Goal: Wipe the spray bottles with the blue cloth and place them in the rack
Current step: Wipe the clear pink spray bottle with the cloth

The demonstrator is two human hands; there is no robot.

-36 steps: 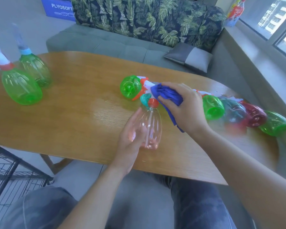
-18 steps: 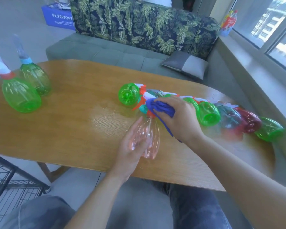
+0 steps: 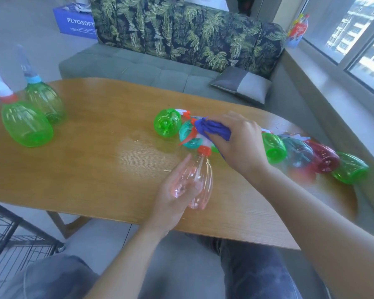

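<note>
The left hand [image 3: 171, 195] has its grip curled round the body of a clear pink spray bottle [image 3: 198, 182], holding it tilted above the near part of the desk [image 3: 95, 160] with its red collar pointing away from the person. The right hand [image 3: 238, 143] has its grip pinched on the bunched blue cloth [image 3: 214, 131], pressed over the bottle's white and red spray head. Just behind the cloth lie a teal bottle [image 3: 187, 134] and a green bottle [image 3: 167, 123] on their sides, bases toward the camera. To the right of the right hand runs a row of 4 more bottles on their sides, touching one another: green [image 3: 274, 148], teal-blue [image 3: 298, 154], dark red [image 3: 324, 159] and green [image 3: 350, 168]. Well apart, at the desk's far left end, stand 2 upright green bottles, one with a red collar [image 3: 26, 126] and one with a blue collar [image 3: 44, 102]. A black wire rack [image 3: 7, 240] sits on the floor at the lower left, beside the person's knee. Behind the desk is a grey sofa [image 3: 138, 67] with a leaf-print back and a grey cushion [image 3: 242, 85].
</note>
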